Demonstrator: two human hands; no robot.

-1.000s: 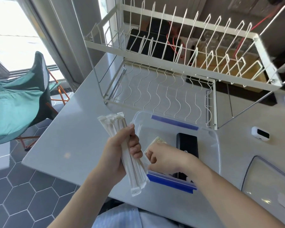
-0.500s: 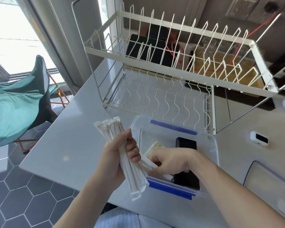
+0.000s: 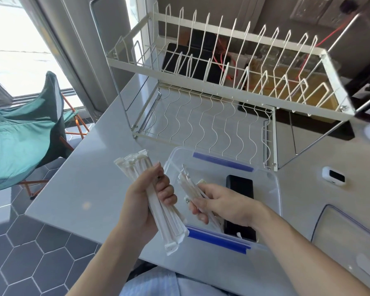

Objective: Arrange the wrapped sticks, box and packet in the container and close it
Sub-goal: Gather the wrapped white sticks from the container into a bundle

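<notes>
The left hand (image 3: 145, 201) is curled tight around a thick bundle of white paper-wrapped sticks (image 3: 158, 201), held tilted just to the left of the clear plastic container with blue clips (image 3: 273, 189); the bundle's upper ends fan out above the thumb and its lower ends jut past the heel of the hand, over the container's near-left corner. The right hand (image 3: 224, 205) reaches into the container from the near side and pinches a smaller bunch of the same white wrapped sticks (image 3: 189, 184), fingers closed on them, their free ends pointing up toward the container's far-left corner. Beside that hand, toward the container's right, a flat black rectangular box (image 3: 240, 186) lies lengthwise on the container floor, partly covered by the wrist. A pale corner of something peeks out just above the right hand's fingers; whether it is the packet cannot be told.

The container sits open on a pale grey bench (image 3: 83, 189). Beyond its far side stands a cream wire two-tier dish rack (image 3: 212, 124). To the container's right lies a small white device with a dark screen (image 3: 333, 175), and nearer than that, a clear lid with a blue edge (image 3: 346, 236) rests flat on the bench. Well off to the container's left, on the dark hexagon-tiled floor (image 3: 30, 253), stands a teal fabric folding chair (image 3: 26, 133).
</notes>
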